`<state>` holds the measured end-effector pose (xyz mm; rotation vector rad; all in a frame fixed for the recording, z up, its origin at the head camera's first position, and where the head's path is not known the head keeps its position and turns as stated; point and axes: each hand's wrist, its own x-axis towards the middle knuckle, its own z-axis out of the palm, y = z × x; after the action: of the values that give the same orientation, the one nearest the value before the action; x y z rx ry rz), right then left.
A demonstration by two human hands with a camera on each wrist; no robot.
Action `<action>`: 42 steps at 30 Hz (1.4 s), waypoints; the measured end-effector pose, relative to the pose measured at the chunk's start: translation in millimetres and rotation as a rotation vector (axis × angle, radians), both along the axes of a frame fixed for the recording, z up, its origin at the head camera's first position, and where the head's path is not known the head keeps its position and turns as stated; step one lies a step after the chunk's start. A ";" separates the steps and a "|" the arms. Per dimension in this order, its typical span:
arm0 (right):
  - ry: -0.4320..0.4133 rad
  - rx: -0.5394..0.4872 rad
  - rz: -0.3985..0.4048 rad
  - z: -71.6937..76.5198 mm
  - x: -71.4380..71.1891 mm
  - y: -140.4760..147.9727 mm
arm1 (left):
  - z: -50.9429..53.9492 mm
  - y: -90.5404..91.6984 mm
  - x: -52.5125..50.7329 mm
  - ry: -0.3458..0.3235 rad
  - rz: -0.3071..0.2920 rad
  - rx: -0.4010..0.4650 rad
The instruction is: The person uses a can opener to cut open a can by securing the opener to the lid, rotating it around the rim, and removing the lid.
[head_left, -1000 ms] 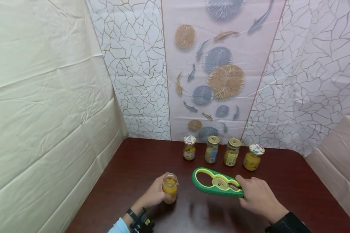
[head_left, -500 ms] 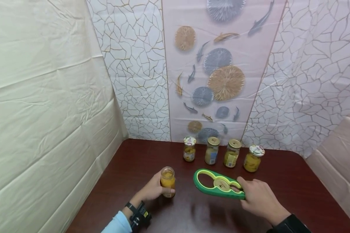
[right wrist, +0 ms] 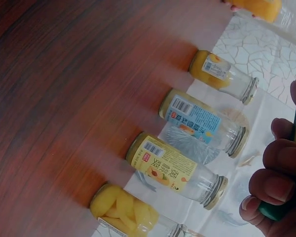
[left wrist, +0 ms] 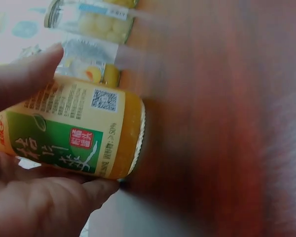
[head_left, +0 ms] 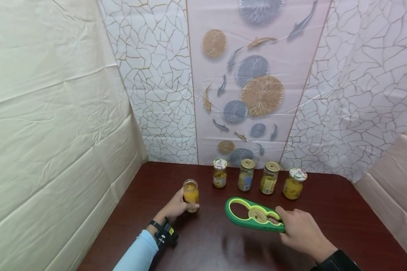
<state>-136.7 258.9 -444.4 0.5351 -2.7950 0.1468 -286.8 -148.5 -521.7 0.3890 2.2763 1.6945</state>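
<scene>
Head view shows you a large patterned backdrop (head_left: pixel 262 94), printed with fish and round shapes, behind a dark red-brown bench (head_left: pixel 210 252). Your left arm, in a pale blue sleeve (head_left: pixel 137 251), reaches forward from the lower edge; your right forearm comes in from the lower right corner. Your right grip (head_left: pixel 300 229) is curled round one end of a green jar opener (head_left: pixel 254 225), knuckles upward, holding it with its biggest ring pointing left. Your left grip (head_left: pixel 174 207) is wrapped round a lidless jar (head_left: pixel 191 194), spread just as wide as the glass, thumb across the near side. In the left wrist view, thumb and fingers hold opposite sides of its green and cream label (left wrist: pixel 59 133). That jar of orange fruit is upright, left of the back row and a little nearer you; you cannot tell whether its base touches the bench. The row has four lidded jars: blue-labelled (head_left: pixel 245 181), yellow-labelled (head_left: pixel 268 183), white-lidded on the right (head_left: pixel 293 188), white-lidded on the left (head_left: pixel 219 178). Smallest, a gold lid (head_left: pixel 257 215) sits in the opener's middle ring.
</scene>
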 end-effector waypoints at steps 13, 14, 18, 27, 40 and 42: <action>-0.017 0.008 -0.018 0.1 0.5 -1.3 | -3.2 -4.5 -41.8 -0.081 0.035 0.074; -0.015 0.009 -0.019 -0.1 0.3 -1.5 | -2.6 -4.8 -43.3 -0.089 0.037 0.075; -0.018 0.009 -0.019 -0.9 -1.2 -2.3 | 1.2 -4.1 -49.4 -0.085 0.036 0.076; -0.041 0.001 -0.004 -2.6 -4.3 -3.9 | 8.1 -2.5 -64.9 -0.095 0.076 0.085; -0.044 0.027 -0.014 -4.8 -4.7 -1.9 | 10.3 -2.9 -86.4 -0.059 0.085 0.055; -0.048 0.027 -0.021 -5.2 -3.4 -0.4 | 10.7 -1.2 -86.7 -0.067 0.092 0.058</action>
<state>-140.1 258.4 -449.6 0.5157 -2.8521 0.1188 -373.5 -149.7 -511.1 0.2398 2.2330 1.7937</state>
